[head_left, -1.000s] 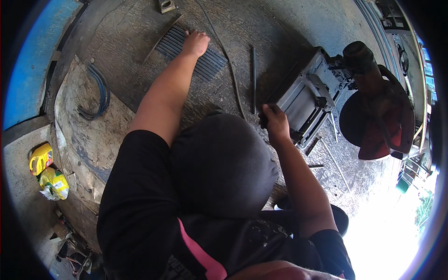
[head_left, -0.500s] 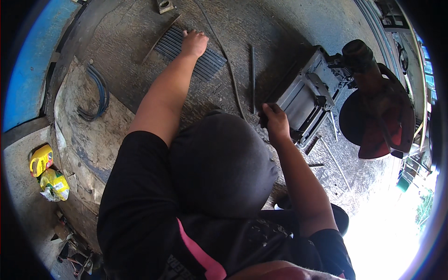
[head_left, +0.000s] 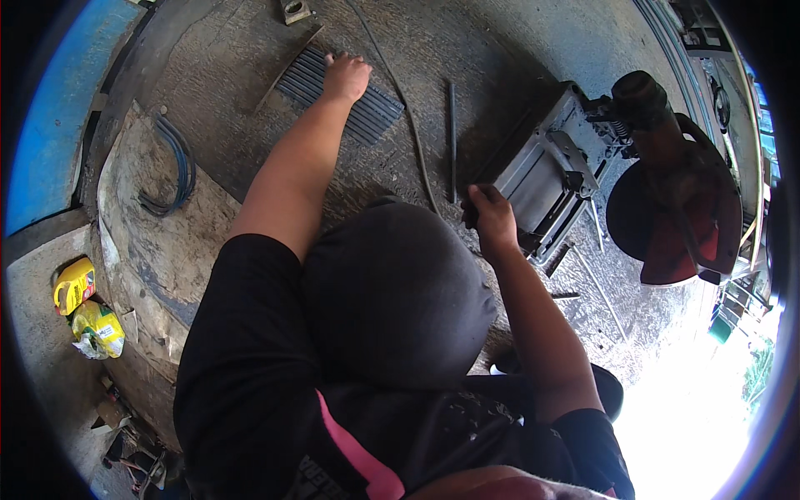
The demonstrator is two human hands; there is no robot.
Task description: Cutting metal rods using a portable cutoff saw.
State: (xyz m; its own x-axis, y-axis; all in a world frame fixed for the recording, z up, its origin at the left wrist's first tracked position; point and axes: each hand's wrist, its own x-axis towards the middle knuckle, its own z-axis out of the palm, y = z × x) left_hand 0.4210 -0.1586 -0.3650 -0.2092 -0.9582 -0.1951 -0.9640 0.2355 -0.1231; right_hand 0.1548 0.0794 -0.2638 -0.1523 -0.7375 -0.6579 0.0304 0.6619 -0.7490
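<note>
Hands first: my left hand (head_left: 346,77) reaches far out toward twelve o'clock and lies palm down on a dark ribbed metal grate (head_left: 337,92), fingers curled loosely over its ridges, gripping nothing that I can make out. The grate lies flat on the rough concrete floor (head_left: 500,50), a thin metal strip (head_left: 287,58) touching its ten o'clock edge. My right hand (head_left: 492,218) sits near centre, fingers pressed together into a fist around the near end of a dark rod (head_left: 452,137) that runs toward twelve o'clock. Just beside that hand, at two o'clock, stands a grey metal machine (head_left: 550,179), with a red chop saw (head_left: 675,208) past it at three o'clock. Blue hose (head_left: 177,167) coils at ten o'clock, and yellow bags (head_left: 87,312) lie at eight o'clock.
</note>
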